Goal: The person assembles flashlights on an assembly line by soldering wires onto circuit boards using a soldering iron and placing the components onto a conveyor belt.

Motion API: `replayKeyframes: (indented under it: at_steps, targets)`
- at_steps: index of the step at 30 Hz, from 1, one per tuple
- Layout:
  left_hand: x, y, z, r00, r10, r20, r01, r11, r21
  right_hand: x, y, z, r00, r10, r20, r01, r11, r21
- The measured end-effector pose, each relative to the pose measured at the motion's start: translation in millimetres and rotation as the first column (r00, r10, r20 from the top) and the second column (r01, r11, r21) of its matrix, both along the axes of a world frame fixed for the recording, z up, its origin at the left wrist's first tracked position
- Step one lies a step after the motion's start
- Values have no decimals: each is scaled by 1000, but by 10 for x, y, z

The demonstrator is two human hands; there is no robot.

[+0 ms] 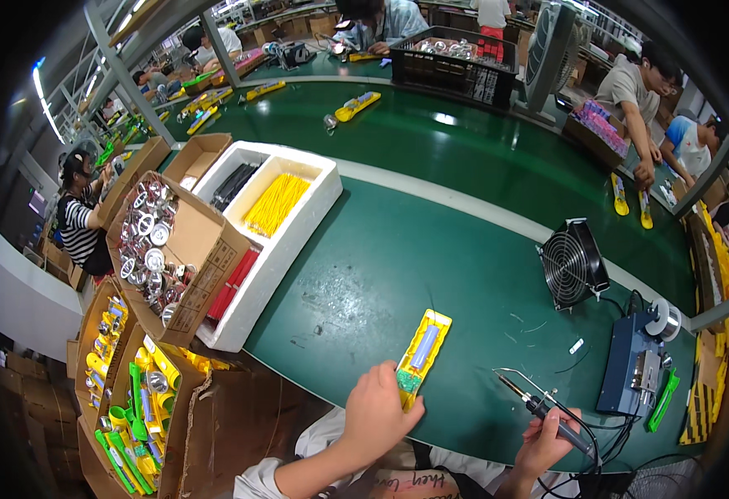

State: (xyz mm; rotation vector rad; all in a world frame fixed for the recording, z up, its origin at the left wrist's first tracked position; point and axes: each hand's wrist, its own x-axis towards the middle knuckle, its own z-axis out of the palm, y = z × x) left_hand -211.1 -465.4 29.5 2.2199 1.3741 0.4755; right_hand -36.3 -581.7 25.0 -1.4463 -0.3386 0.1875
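Near the table's front edge, my left hand (378,413) is closed around the lower end of a yellow plastic housing (435,321). Inside the housing lie a blue-purple cylindrical battery (424,346) and a small green circuit board (408,381); a thin dark wire rises from its far end. My right hand (547,438) grips a soldering iron (535,406) by its dark handle. A thin metal tube is clamped along the iron, and its tip points left toward the housing, apart from it. My fingers hide the housing's near end.
A white foam box (331,176) holds yellow, black and red wires. Cartons of metal reflectors (155,234) and housings (144,399) stand left. At right are a black fan (575,264), blue soldering station (628,366) and solder spool (664,319). Beyond, a green conveyor (464,150) carries housings past co-workers.
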Motion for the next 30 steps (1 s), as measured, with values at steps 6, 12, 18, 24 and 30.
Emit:
replayKeyframes:
  at_steps: [6,12,18,24,30]
  targets:
    - [473,1201,20,998,-31,-58,38,990,137,354,-163,-213,997,-61,36,63,997,-50]
    - [1469,3041,-101,993,119,-25,-108,954,278,417,-40,216,992,-110,60,123,942,-312]
    - [2346,4026,-328,987,139,79,-157,930,332,609,-199,-165,978,-119,170,151,970,-190]
    - [2598,4049,-239,973,150,176,-190,953,237,779,-92,-137,973,60,221,48,890,-453]
    - [1572,3459,17,977,-20,211,-75,900,429,931,55,-120,947,258,192,-170,909,-381]
